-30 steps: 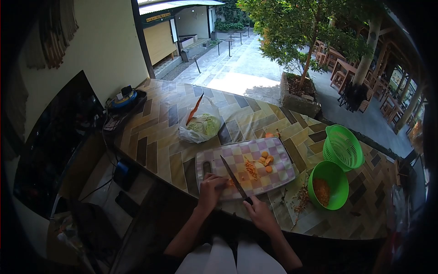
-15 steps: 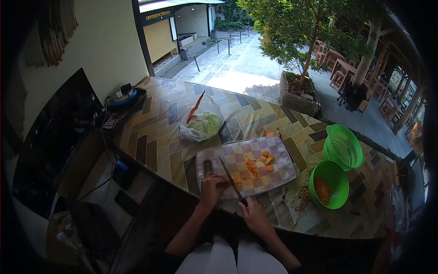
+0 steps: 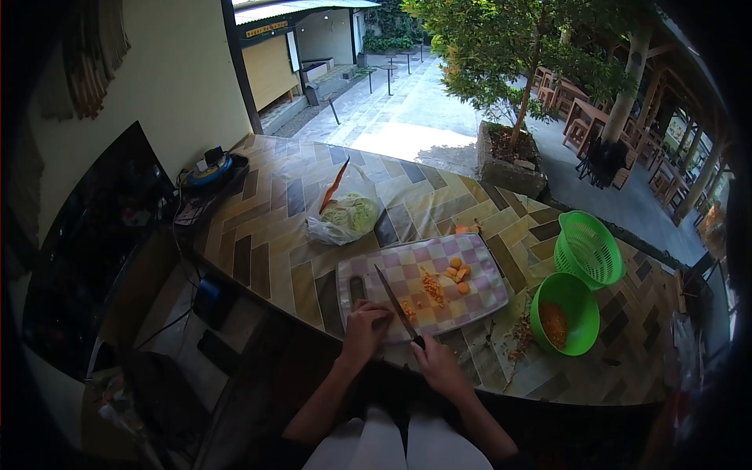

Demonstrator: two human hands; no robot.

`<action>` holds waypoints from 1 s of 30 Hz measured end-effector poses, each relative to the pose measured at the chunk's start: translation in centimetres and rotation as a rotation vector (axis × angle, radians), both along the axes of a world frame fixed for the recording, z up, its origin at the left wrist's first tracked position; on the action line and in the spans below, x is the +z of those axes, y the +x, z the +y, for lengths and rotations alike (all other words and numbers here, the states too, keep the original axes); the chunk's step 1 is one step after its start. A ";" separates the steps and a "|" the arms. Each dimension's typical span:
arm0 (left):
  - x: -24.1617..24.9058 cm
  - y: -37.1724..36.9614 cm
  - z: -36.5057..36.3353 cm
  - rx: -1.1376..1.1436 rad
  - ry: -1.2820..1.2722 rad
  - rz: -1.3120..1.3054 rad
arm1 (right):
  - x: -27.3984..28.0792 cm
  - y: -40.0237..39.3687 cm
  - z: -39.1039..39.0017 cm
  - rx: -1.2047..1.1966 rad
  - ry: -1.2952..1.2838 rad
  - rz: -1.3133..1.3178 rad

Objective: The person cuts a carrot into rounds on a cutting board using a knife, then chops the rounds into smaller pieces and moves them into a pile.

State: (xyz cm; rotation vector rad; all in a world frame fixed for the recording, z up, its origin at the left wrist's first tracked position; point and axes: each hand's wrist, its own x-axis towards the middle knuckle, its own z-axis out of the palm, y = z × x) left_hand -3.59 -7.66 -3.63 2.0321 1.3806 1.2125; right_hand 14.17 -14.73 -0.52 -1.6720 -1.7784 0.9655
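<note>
My right hand point(image 3: 436, 363) grips the dark handle of a knife point(image 3: 397, 301), its blade pointing away from me over the checkered cutting board point(image 3: 489, 274). My left hand point(image 3: 366, 323) rests at the near left of the board, fingers curled together beside the blade; whatever they may hold is hidden. Finely diced carrot point(image 3: 432, 287) lies in a small heap mid-board, and a smaller heap of orange bits point(image 3: 407, 310) sits right by the blade. Thicker carrot chunks point(image 3: 456, 272) are grouped toward the right.
Beyond the board, a plastic bag point(image 3: 325, 231) holds cabbage point(image 3: 350, 213) and a carrot point(image 3: 335, 185). To the right stand a green bowl point(image 3: 586, 333) with orange bits inside and a green colander point(image 3: 607, 251). Peelings point(image 3: 520, 341) litter the tabletop beside the bowl.
The view has shifted very slightly. My hands, the knife and the carrot pieces stay in nearly the same places.
</note>
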 end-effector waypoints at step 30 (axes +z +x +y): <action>2.7 2.7 0.0 0.107 -0.087 -0.161 | 0.6 3.2 -1.3 -0.180 -0.458 0.785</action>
